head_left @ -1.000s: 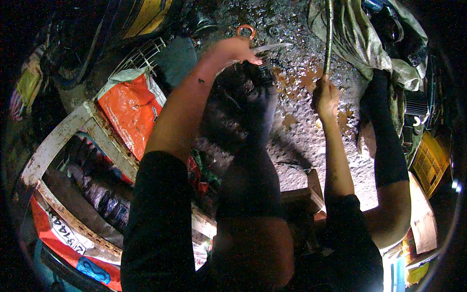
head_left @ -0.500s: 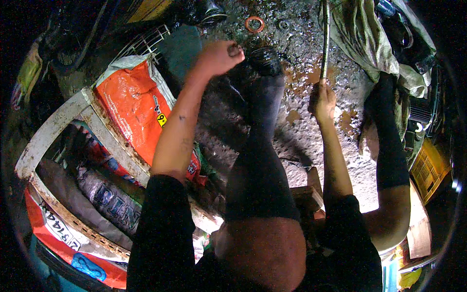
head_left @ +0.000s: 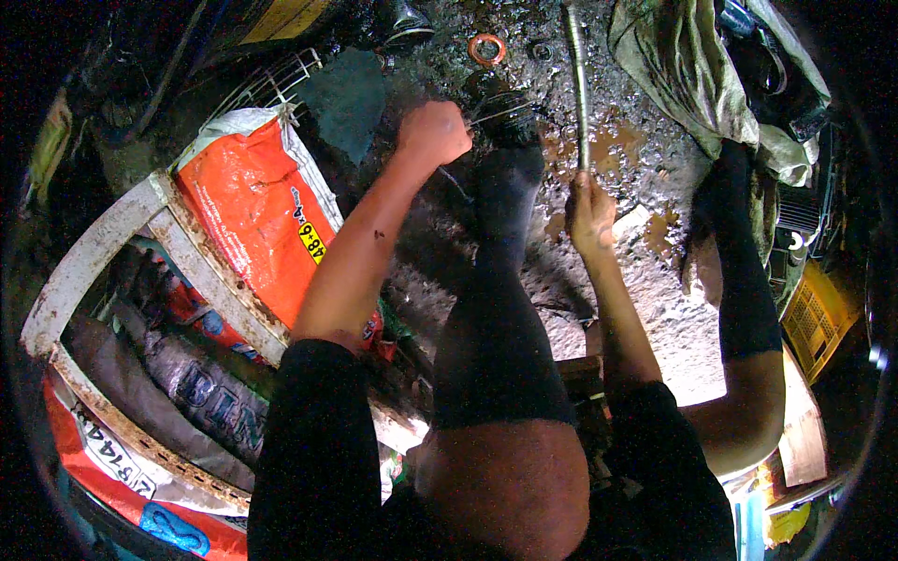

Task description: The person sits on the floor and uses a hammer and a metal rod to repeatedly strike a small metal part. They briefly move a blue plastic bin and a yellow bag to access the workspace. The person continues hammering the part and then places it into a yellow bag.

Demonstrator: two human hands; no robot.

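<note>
My right hand (head_left: 591,213) is closed around the near end of a long, slender metal rod (head_left: 580,93), which points away from me over the wet ground to the top edge. Further left, my left hand (head_left: 436,134) is closed in a fist, its back facing up. Thin wire strands (head_left: 500,114) stick out on its right side, and a short thin end shows below the fist. How much wire lies inside the fingers is hidden. Under the strands is a dark, wet object (head_left: 505,89) that I cannot make out, just beyond my dark-covered lower leg (head_left: 510,206).
An orange ring (head_left: 486,50) and a small dark ring (head_left: 542,49) lie on the muddy ground. On the left are a rusty white frame (head_left: 89,252), an orange sack (head_left: 248,196) and a wire rack (head_left: 276,84). Grey cloth (head_left: 678,75) and a yellow crate (head_left: 816,318) are at right.
My right hand has moved left and slightly nearer, swinging the rod left with it. My left hand has turned and come slightly nearer; thin strands now show beside it.
</note>
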